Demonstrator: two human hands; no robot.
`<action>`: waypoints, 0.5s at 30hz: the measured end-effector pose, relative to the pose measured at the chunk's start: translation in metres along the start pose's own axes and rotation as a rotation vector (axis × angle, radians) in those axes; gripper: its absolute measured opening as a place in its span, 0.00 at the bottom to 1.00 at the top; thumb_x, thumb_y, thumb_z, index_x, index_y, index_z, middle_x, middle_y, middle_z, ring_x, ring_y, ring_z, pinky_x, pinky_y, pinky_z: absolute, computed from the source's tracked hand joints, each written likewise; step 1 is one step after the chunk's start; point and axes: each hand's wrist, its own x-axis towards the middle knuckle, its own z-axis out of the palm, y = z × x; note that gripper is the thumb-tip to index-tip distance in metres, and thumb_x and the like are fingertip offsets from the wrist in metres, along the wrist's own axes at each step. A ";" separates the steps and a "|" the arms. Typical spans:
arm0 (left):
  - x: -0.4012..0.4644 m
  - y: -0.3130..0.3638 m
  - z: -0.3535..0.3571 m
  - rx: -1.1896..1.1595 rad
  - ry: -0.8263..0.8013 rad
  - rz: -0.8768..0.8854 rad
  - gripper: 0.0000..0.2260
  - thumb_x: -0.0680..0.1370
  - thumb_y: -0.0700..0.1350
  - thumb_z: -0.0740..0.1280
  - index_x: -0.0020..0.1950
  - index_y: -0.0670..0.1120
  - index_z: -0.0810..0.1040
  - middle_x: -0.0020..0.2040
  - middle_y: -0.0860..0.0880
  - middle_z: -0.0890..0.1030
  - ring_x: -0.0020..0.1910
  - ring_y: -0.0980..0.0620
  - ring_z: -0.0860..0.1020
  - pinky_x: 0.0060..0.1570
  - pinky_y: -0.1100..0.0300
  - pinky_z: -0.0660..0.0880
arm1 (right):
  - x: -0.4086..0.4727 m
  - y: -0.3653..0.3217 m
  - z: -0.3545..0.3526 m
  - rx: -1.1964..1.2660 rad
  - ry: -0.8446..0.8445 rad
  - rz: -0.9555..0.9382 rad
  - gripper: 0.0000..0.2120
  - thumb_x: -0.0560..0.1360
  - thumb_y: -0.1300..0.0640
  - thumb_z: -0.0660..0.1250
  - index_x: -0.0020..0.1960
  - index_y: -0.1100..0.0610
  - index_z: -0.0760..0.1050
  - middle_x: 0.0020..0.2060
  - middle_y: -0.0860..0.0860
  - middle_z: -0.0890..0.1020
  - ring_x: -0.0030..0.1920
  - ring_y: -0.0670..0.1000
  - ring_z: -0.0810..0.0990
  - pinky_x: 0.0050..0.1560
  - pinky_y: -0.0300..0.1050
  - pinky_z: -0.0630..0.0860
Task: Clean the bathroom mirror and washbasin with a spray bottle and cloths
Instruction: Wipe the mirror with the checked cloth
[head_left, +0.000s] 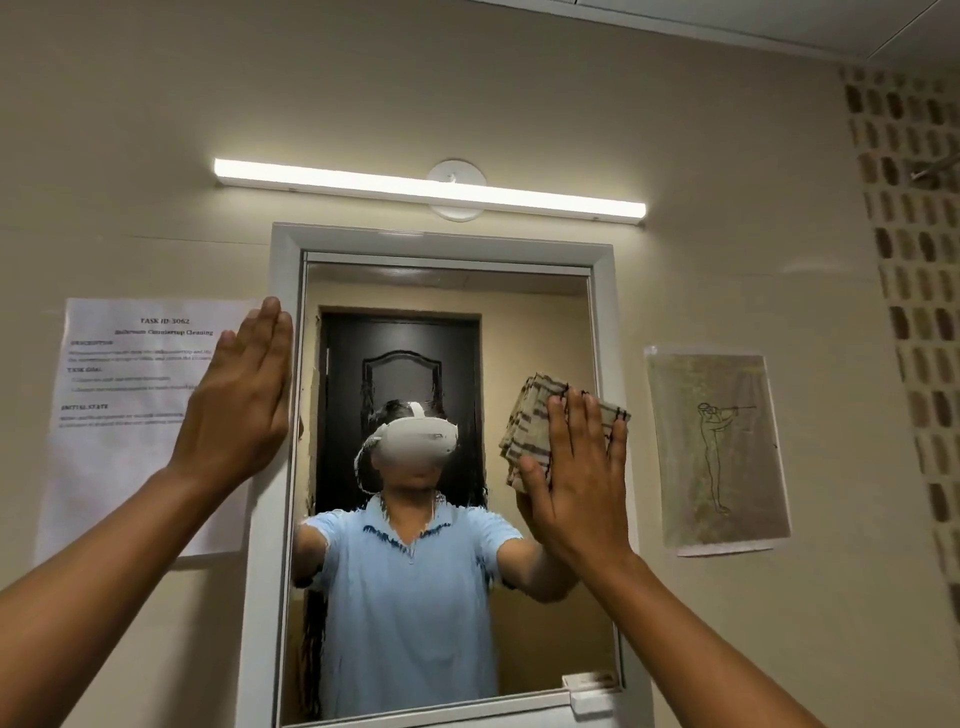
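The bathroom mirror (540, 322) hangs in a white frame on the beige wall ahead. My right hand (579, 483) presses a folded striped cloth (535, 415) flat against the glass near the mirror's right edge, about halfway up. My left hand (241, 400) lies flat with fingers together on the left side of the frame, holding nothing. The glass reflects a person in a light blue shirt with both arms raised. No spray bottle or washbasin is in view.
A lit tube lamp (431, 189) runs above the mirror. A printed task sheet (130, 395) is taped left of the frame, partly under my left hand. A line drawing (719, 452) hangs on the right. A brown mosaic tile strip (914, 249) runs down the far right wall.
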 end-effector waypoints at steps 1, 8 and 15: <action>0.000 -0.001 0.000 -0.003 0.000 -0.005 0.29 0.79 0.45 0.51 0.80 0.44 0.49 0.81 0.45 0.50 0.80 0.47 0.50 0.77 0.45 0.53 | 0.010 -0.001 0.000 -0.019 0.002 0.004 0.34 0.81 0.38 0.46 0.81 0.55 0.49 0.81 0.54 0.48 0.81 0.54 0.44 0.77 0.63 0.45; -0.001 -0.004 -0.001 -0.011 0.000 0.010 0.29 0.78 0.43 0.51 0.80 0.43 0.50 0.81 0.44 0.50 0.80 0.48 0.50 0.77 0.46 0.53 | 0.105 -0.024 -0.007 -0.059 0.023 0.058 0.36 0.80 0.35 0.43 0.81 0.51 0.40 0.81 0.53 0.40 0.80 0.54 0.37 0.77 0.63 0.38; 0.000 -0.008 -0.001 0.004 0.000 0.048 0.29 0.80 0.41 0.54 0.80 0.43 0.50 0.81 0.44 0.50 0.80 0.49 0.49 0.77 0.48 0.53 | 0.135 -0.067 -0.001 -0.070 0.054 0.052 0.33 0.80 0.36 0.43 0.81 0.45 0.40 0.80 0.54 0.40 0.80 0.56 0.37 0.76 0.65 0.38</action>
